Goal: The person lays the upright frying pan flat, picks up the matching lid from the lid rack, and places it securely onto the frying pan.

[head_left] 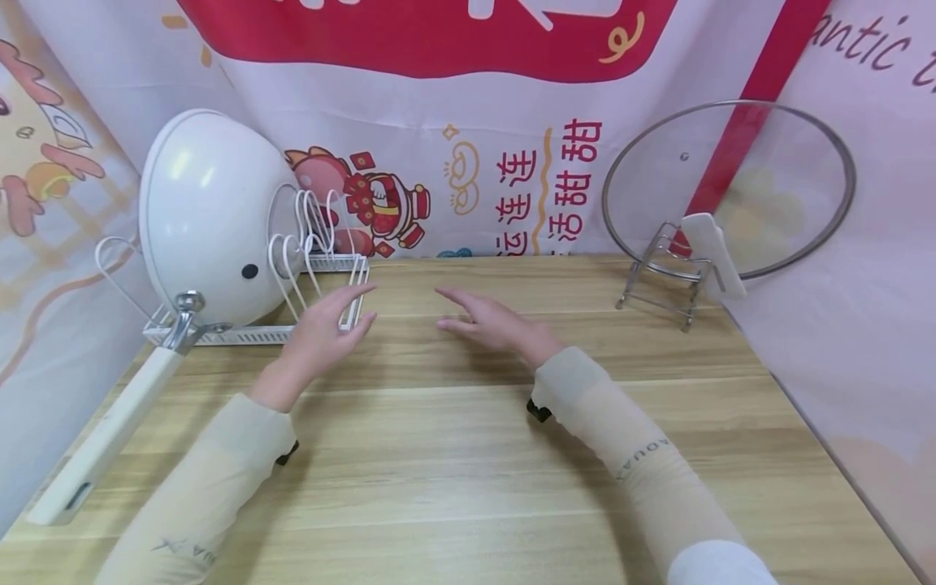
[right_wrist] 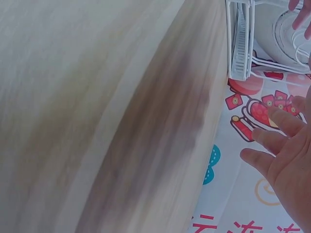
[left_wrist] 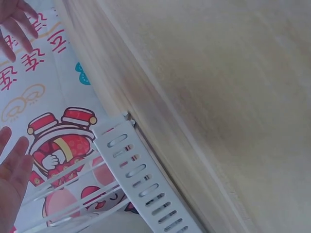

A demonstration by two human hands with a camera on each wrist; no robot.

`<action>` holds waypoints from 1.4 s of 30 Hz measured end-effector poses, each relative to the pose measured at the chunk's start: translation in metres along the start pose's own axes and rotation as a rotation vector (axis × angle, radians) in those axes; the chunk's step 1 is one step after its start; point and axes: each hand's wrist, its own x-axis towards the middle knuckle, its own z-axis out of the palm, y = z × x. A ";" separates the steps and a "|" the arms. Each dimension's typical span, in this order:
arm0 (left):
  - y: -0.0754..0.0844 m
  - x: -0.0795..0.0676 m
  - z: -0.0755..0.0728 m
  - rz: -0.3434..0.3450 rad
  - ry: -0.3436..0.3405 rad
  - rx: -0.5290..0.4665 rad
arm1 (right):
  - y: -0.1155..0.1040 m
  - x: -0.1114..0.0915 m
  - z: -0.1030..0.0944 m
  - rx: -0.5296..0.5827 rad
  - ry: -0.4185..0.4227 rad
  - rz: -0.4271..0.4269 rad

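Both hands hover above the wooden table [head_left: 453, 455] with nothing in them, fingers extended toward each other and a gap between. The left hand [head_left: 322, 333] is close to the front right end of a white wire rack [head_left: 249, 335]; whether it touches the rack cannot be told. In that rack a white wok [head_left: 212, 211] stands on its side, its long white handle [head_left: 110, 435] slanting down to the left. To the right of the middle is the right hand [head_left: 493, 323], apart from any object. The left wrist view shows the slotted rack rail [left_wrist: 146, 179] near the left hand [left_wrist: 12, 179].
At the back right a glass lid [head_left: 731, 187] with a metal rim leans upright in a small chrome stand [head_left: 665, 280]. A white flat piece [head_left: 712, 252] is on the lid's near side. Printed cloth [head_left: 439, 106] hangs behind the table.
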 end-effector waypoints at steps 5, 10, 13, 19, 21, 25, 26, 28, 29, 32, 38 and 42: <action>-0.003 -0.005 -0.003 0.012 0.060 -0.005 | -0.004 0.006 0.006 0.001 0.008 -0.018; -0.003 -0.008 -0.006 0.011 0.094 -0.026 | -0.007 0.010 0.012 0.009 0.008 -0.016; -0.003 -0.009 -0.007 0.011 0.110 -0.033 | -0.007 0.012 0.014 0.037 0.023 -0.011; -0.007 -0.012 -0.008 0.025 0.170 -0.065 | -0.009 0.016 0.018 0.095 0.072 -0.014; -0.010 -0.012 -0.008 0.032 0.208 -0.079 | -0.011 0.018 0.019 0.110 0.079 -0.020; -0.013 -0.013 -0.009 0.051 0.293 -0.101 | -0.012 0.021 0.021 0.117 0.080 -0.029; -0.014 -0.012 -0.010 0.055 0.315 -0.108 | -0.013 0.022 0.022 0.118 0.079 -0.030; -0.014 -0.011 -0.011 0.059 0.357 -0.123 | -0.014 0.024 0.023 0.119 0.081 -0.029; -0.014 -0.010 -0.012 0.058 0.376 -0.131 | -0.015 0.025 0.024 0.122 0.083 -0.027; -0.015 -0.007 -0.013 0.048 0.432 -0.154 | -0.019 0.029 0.025 0.135 0.086 -0.026; -0.019 -0.008 -0.011 0.012 0.548 -0.194 | -0.029 0.037 0.032 0.150 0.070 -0.033; -0.022 -0.009 -0.011 -0.008 0.573 -0.214 | -0.034 0.040 0.037 0.143 0.061 -0.035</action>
